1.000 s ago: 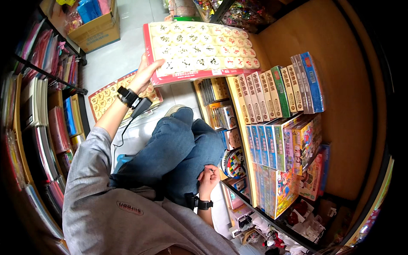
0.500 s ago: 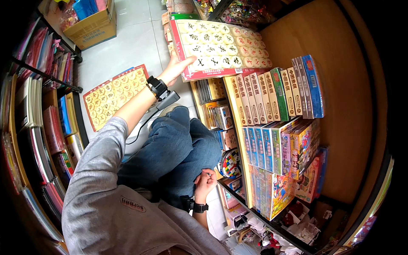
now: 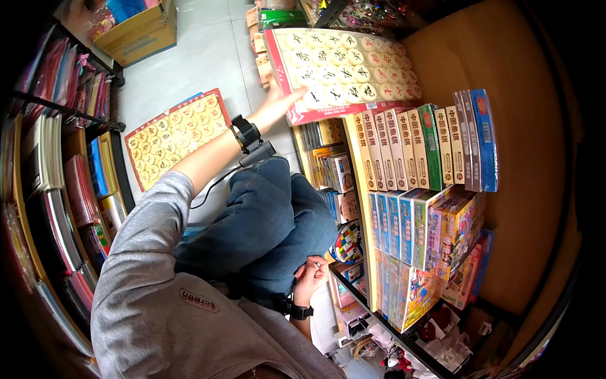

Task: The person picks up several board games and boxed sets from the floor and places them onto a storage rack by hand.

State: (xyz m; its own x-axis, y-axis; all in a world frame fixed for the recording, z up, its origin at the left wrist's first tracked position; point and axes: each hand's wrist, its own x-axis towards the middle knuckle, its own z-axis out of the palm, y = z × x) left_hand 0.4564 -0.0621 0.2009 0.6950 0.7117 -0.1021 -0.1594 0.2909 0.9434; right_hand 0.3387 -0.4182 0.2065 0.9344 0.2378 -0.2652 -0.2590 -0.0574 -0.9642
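Observation:
My left hand (image 3: pixel 276 106) is closed on the near left corner of a Chinese chess set (image 3: pixel 344 69), its thumb on the front and the other fingers mostly hidden behind. The set is a flat, red-edged pack showing rows of round cream pieces with black and red characters. It is held tilted above the shelf, close over a row of boxed sets (image 3: pixel 398 148). A similar chess set (image 3: pixel 177 140) lies on the floor to the left. Beside my knee my right hand (image 3: pixel 310 278) is curled closed; whatever may be in its fingers is too small to make out.
Stacked game boxes (image 3: pixel 407 221) stand on the wooden shelf (image 3: pixel 524 158) at the right. A rack of books and folders (image 3: pixel 47 164) runs along the left. A cardboard box (image 3: pixel 142 38) sits on the far-left floor. Loose packaging (image 3: pixel 448 338) fills the lower right.
The view has shifted slightly. My left hand still holds the chess set, which sits a little farther right in the picture. My right hand stays curled by my knee.

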